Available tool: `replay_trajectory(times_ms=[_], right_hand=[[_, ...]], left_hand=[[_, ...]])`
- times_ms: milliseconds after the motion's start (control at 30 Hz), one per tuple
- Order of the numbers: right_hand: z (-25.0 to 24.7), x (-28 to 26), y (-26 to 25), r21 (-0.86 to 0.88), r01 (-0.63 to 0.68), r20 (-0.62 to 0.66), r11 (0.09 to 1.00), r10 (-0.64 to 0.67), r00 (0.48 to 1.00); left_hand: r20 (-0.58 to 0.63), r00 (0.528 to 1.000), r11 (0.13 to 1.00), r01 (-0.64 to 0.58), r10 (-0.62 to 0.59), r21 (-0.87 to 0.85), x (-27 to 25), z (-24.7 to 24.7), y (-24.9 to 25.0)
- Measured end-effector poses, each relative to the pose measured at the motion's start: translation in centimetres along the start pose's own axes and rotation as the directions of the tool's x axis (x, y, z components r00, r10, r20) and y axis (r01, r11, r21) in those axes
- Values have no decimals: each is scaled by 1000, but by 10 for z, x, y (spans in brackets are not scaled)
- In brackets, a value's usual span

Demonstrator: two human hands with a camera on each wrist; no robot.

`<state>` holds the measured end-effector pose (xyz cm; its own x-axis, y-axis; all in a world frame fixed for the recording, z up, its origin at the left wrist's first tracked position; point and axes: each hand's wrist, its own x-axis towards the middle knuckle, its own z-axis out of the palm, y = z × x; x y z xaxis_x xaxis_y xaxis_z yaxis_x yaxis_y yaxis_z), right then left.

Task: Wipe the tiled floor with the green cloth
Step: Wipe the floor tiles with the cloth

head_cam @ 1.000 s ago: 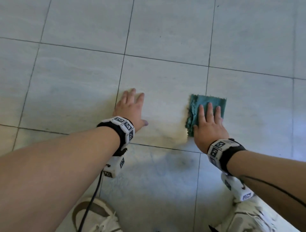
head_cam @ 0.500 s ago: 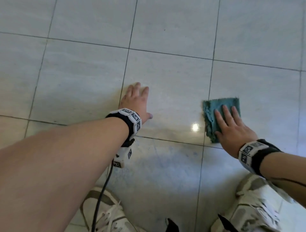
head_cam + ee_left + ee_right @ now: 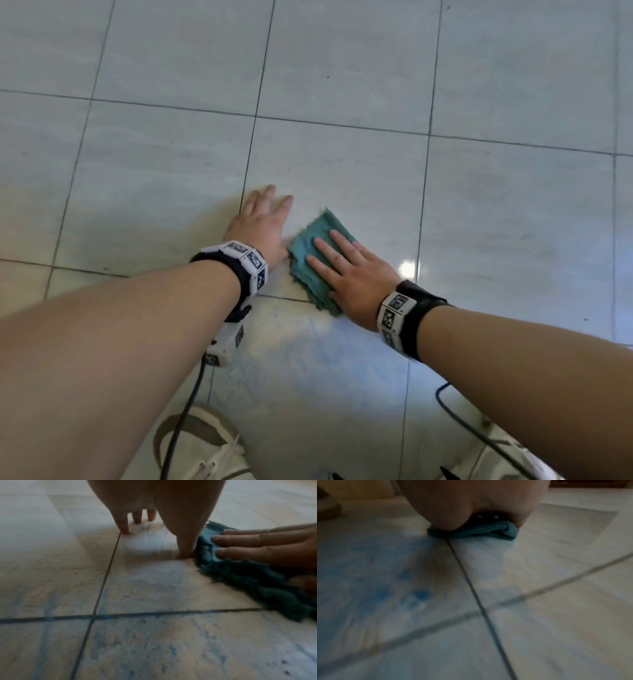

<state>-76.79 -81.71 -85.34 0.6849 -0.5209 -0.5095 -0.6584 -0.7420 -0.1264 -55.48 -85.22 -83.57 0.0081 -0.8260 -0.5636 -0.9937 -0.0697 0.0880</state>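
Note:
A folded green cloth lies on the pale tiled floor, right of my left hand. My right hand presses flat on the cloth with straight fingers. The cloth's left edge touches the thumb of my left hand, which rests flat on the tile with fingers spread beside a grout line. In the right wrist view the cloth bunches under my palm.
Faint blue smears mark the tile nearest me, also blue smears in the right wrist view. My two white shoes sit at the bottom edge, with a black cable and a blue cable trailing from my wrists.
My right hand has slid the cloth left across the grout line until it meets my left thumb. The left hand has stayed planted on the floor.

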Motion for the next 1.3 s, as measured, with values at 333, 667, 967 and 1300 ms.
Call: replay_trajectory(times_ms=[333,667,967,1300], right_hand=[[-55,-51,40,-180,267,396,947,-179,901],[-258,-133,-2,-18,90,381,996,-77,921],[-382,-205,-13,-19,133,446,991,-111,888],[-445,-190,-46,-226,394,512,891,-236,826]], left_hand=[[260,964,998,58,-48,-28,-63,-27,64],[319,944,979,140,-87,-147,-193,-201,121],[358,918,947,253,-171,-196,-281,-322,142],[394,863,804,464,-316,-371,-340,-346,118]])
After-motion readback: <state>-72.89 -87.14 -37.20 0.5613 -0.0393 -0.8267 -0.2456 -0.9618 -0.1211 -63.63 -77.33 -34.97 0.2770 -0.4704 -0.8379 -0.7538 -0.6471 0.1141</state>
